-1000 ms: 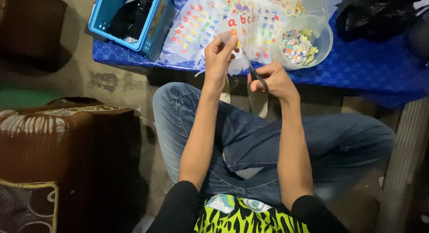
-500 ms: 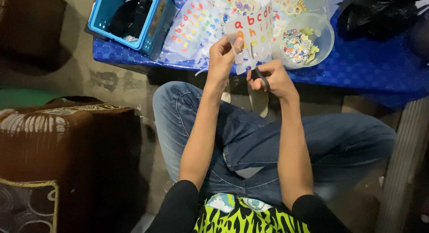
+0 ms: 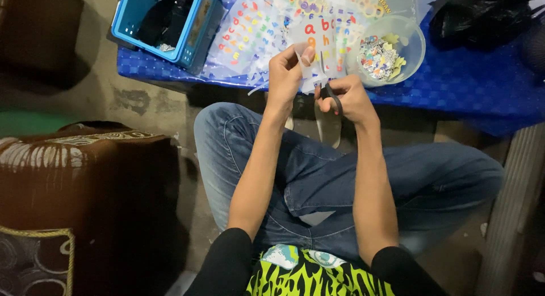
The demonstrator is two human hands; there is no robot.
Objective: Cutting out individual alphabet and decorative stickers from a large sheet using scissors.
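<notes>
At far left we see a brown case [image 3: 85,205] on the floor [image 3: 142,97], patterned along its top and corner. Above it a blue bin [image 3: 128,23] sits on the left end of the table [image 3: 482,80], holding dark items we cannot make out.

Our left hand [image 3: 286,74] is raised just in front of the table edge, thumb and fingers pinching the lower left part of a letter sheet [image 3: 318,43]. The sheet stands roughly upright, its long axis running away from us toward the table, its rows of coloured letters facing us. Our right hand [image 3: 349,97] is just beside the left, fingers curled closed through the dark handles of scissors [image 3: 332,94]. The blades point up and away into the sheet's lower edge; they look nearly closed, though the view there is too small to be sure.

More clear sheets [image 3: 250,35] of coloured letters lie spread on the table behind the hands. To their right a clear bowl [image 3: 411,49] holds a heap of small coloured paper scraps. Farther right a black bag [image 3: 477,18] rests on the table.

The table is covered in a blue checked cloth. Below, our legs in jeans [image 3: 340,182] are crossed on a grey concrete floor, and a pale post [image 3: 511,216] runs down at far right.
</notes>
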